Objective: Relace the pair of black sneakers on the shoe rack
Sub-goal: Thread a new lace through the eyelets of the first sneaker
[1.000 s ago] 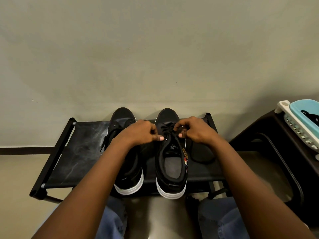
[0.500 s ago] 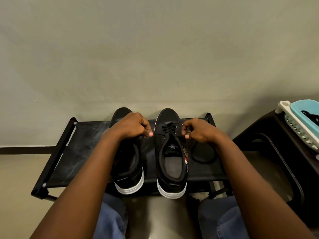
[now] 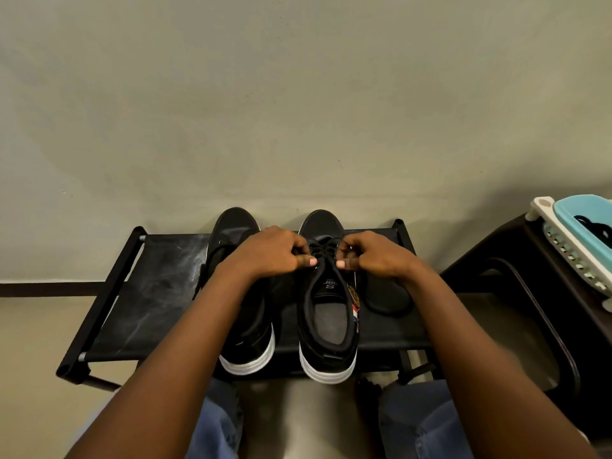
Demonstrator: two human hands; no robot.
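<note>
two black sneakers with white soles are set side by side on the top shelf of a black shoe rack [image 3: 149, 293], toes toward the wall and heels at the near edge. the right sneaker [image 3: 326, 326] is threaded with a black lace [image 3: 323, 250] that crosses its upper eyelets; its tongue and grey insole are seen from above. the left sneaker [image 3: 246, 346] is partly covered by the left forearm, and a loose lace end is seen hanging at its outer side.

the left hand [image 3: 271, 251] is held at the left edge of the right sneaker's eyelets, fingers curled, the thumb pressed against the forefinger. one strand of the lace is pinched between them. the right hand [image 3: 377, 256] is held at the opposite edge, curled likewise, the other strand pinched between thumb and forefinger. the two hands are close together, with the crossed lacing between them.

a flat black oval piece [image 3: 385, 298] is laid on the shelf just beside the right sneaker, partly under the right wrist. at the far right a dark stand [image 3: 516, 260] is seen, with a pale blue and white basket [image 3: 576, 226] on top. knees in blue jeans [image 3: 215, 425] are seen at the bottom edge.
</note>
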